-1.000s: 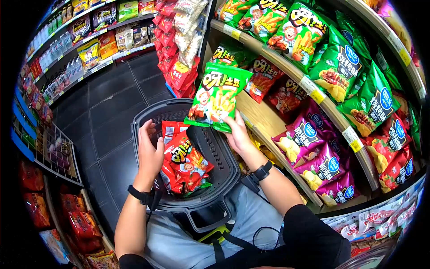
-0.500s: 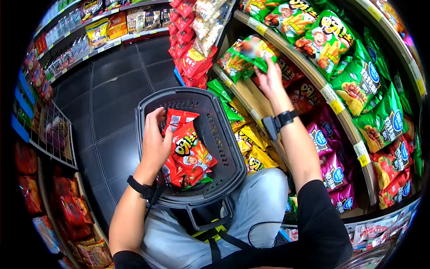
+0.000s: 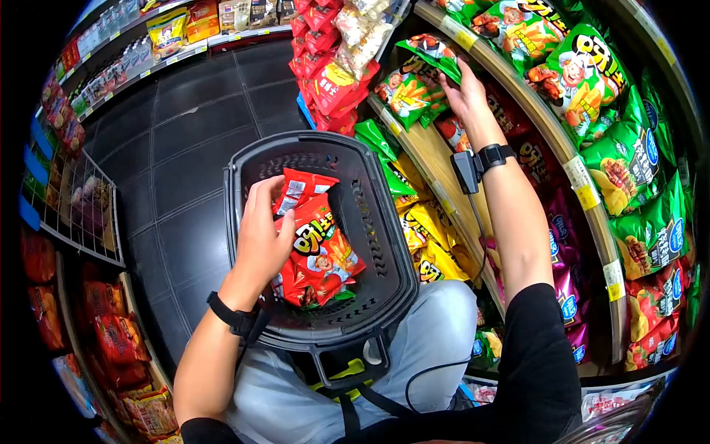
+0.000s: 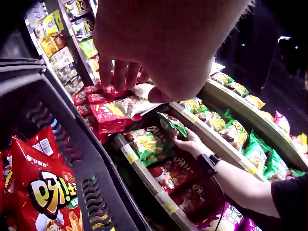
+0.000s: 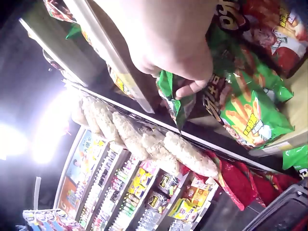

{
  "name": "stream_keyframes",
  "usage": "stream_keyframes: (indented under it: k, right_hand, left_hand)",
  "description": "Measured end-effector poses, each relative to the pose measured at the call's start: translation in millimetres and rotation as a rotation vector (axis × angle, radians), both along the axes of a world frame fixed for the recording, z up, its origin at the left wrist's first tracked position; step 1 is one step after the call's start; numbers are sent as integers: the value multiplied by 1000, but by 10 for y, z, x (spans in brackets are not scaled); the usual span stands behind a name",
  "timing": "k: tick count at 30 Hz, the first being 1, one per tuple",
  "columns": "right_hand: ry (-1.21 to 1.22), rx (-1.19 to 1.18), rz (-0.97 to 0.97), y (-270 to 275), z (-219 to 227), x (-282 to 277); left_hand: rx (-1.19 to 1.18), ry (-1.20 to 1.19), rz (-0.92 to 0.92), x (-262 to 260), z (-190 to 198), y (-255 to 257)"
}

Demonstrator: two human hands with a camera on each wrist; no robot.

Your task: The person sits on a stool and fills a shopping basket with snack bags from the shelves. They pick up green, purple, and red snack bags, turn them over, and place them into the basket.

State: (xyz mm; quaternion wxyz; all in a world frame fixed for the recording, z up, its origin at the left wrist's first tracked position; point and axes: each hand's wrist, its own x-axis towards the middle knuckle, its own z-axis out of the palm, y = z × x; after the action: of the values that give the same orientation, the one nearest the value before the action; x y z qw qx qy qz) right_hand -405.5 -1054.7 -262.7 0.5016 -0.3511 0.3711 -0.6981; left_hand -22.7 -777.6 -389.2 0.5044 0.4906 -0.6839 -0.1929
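Note:
My right hand (image 3: pixel 469 96) pinches the edge of a green chip bag (image 3: pixel 431 53) above the shelf's left end; the right wrist view shows the same green bag (image 5: pixel 176 98) between thumb and fingers. Just below it, another green bag (image 3: pixel 408 95) lies on the shelf. My left hand (image 3: pixel 261 235) hangs with relaxed fingers over the left side of the black basket (image 3: pixel 399 255), holding nothing. Red chip bags (image 3: pixel 322 255) lie inside the basket, with a bit of green showing under them.
Shelves of green, red and purple bags (image 3: pixel 566 285) rise on the right. Yellow bags (image 3: pixel 429 240) sit low beside the basket. Red packets (image 3: pixel 333 85) hang beyond it. A wire rack (image 3: pixel 85 207) and more shelving stand left, past dark floor tiles (image 3: pixel 185 148).
The right hand has carried the green bag from above the basket, up and right to the shelf, where it now holds it by an edge. The left hand stays over the basket.

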Motion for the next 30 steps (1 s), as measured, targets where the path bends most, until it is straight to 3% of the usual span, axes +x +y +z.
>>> stream_keyframes:
  k: [12,18,23,26,28,30]
  right_hand:
    - [-65,16,-102,-297,-40,-164]
    - [-4,95,-11,-66,10,-34]
    - [91,120,-98,83,-13,74]
    - [47,146,-30,249,-216,41]
    - [44,238,-74,571,-305,334]
    - [217,248,119,831,-561,381]
  left_hand:
    - [28,-53,-19,20,-25,-11]
    - [20,-52,-17,44,-4,2]
    - [27,-75,-12,66,-3,26]
    - [29,3,-4,113,-7,-5]
    - [22,-70,75,226,-72,-52]
    - [108,-37,130,286,-100,-78]
